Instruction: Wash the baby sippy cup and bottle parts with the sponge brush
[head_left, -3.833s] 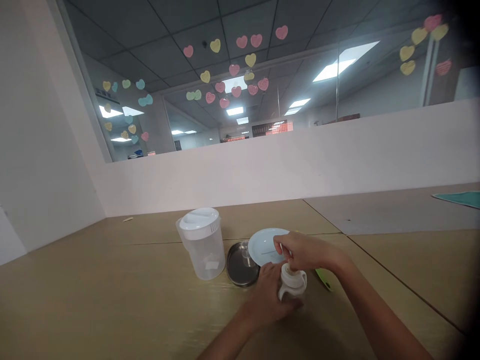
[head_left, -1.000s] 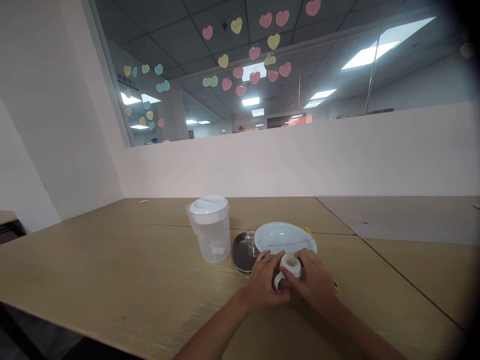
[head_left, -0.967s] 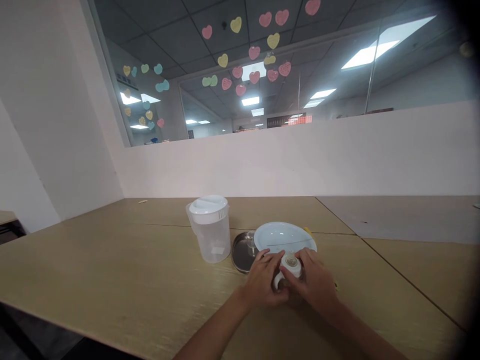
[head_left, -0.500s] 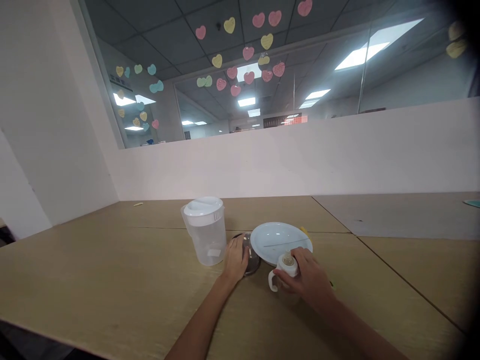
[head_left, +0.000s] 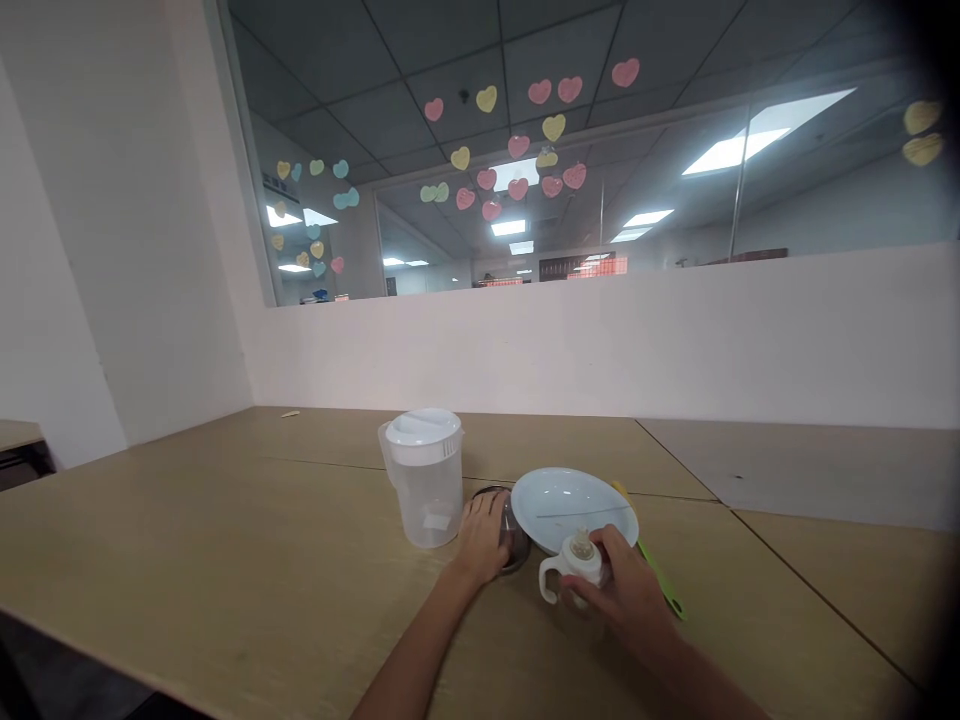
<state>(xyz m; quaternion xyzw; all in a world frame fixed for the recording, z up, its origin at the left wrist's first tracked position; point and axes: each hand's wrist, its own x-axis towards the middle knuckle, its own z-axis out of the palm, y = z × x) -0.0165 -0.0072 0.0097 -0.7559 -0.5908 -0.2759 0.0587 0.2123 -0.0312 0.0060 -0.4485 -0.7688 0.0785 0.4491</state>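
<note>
My right hand (head_left: 626, 585) is closed round a small white-topped bottle (head_left: 583, 560) with a curved white handle, at the near rim of a pale blue plate (head_left: 574, 495). My left hand (head_left: 484, 530) rests on a dark, see-through round object (head_left: 516, 535) that looks like a lid; whether the fingers grip it is hard to tell. It lies between the plate and a clear plastic pitcher (head_left: 429, 490) with a white lid, which stands upright to the left.
A yellow and green utensil (head_left: 664, 580) lies at the plate's right side, partly behind my right hand. The wooden table (head_left: 225, 550) runs back to a white wall (head_left: 450, 360) under a window with heart-shaped notes. A small flat piece (head_left: 290, 413) lies at the back left.
The camera view has shifted, so everything sits lower and further right. More of the green utensil shows beside my right hand. Both hands keep about the same places among the objects.
</note>
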